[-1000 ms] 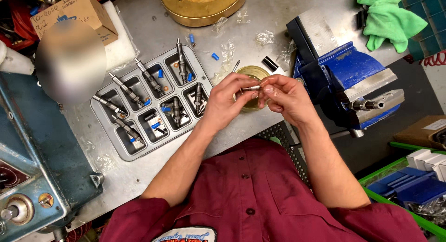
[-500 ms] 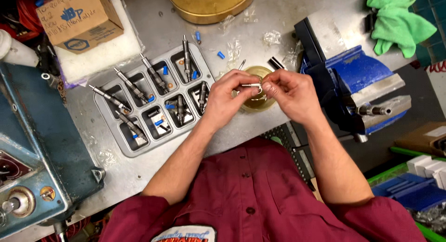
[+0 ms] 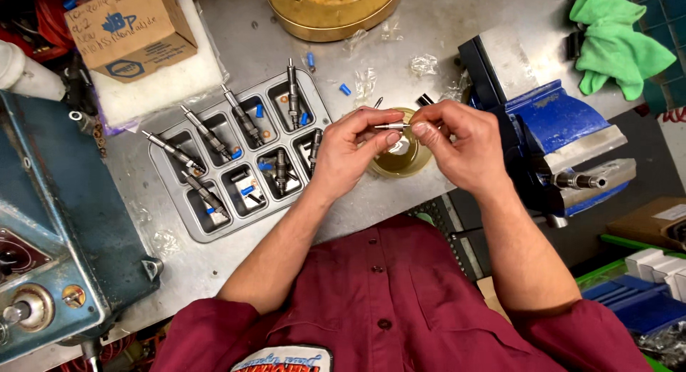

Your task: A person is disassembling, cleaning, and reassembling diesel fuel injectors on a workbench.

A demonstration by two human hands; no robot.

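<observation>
Both hands pinch a thin metal pin [image 3: 389,126] over a small brass dish [image 3: 400,157]: left hand [image 3: 350,154], right hand [image 3: 461,147]; six injectors wait in the left tray [image 3: 214,232]

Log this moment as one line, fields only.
left hand: holds thin metal pin | right hand: pinches pin's other end | below: small yellow dish | beside: grey tray, blue vise

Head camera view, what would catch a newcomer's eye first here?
Both hands, left hand and right hand, pinch a thin silver metal pin over a small yellowish glass dish at centre. Left of them sits a grey compartment tray of metal injectors; a blue bench vise stands right.
</observation>
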